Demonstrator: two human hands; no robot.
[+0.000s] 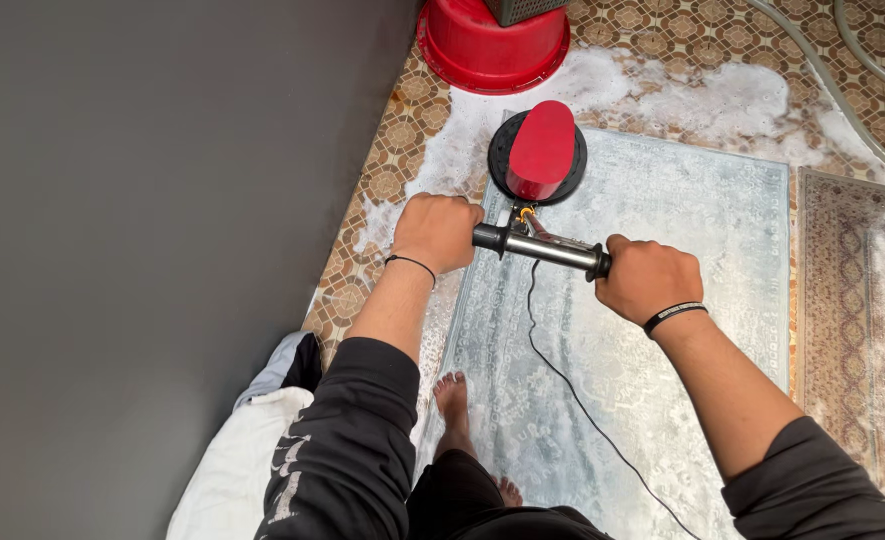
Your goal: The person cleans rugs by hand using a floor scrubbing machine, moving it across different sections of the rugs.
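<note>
A floor scrubbing machine with a red motor housing point(542, 148) on a black round base stands at the far left corner of a wet, pale grey rug point(652, 300). Its metal handlebar point(547, 248) crosses in front of me. My left hand point(437, 230) is closed around the bar's left grip. My right hand point(647, 280) is closed around the right grip. Both wrists wear black bands. A black cable point(562, 375) hangs from the handle and trails over the rug toward me. My bare feet point(452, 400) stand on the rug's near left part.
A dark grey wall point(162, 200) runs along the left. A red tub point(492, 45) sits upside down on the patterned tile floor, with white foam point(702, 95) around it. A brown patterned rug point(857, 320) lies to the right. Hoses point(862, 70) curve at the top right.
</note>
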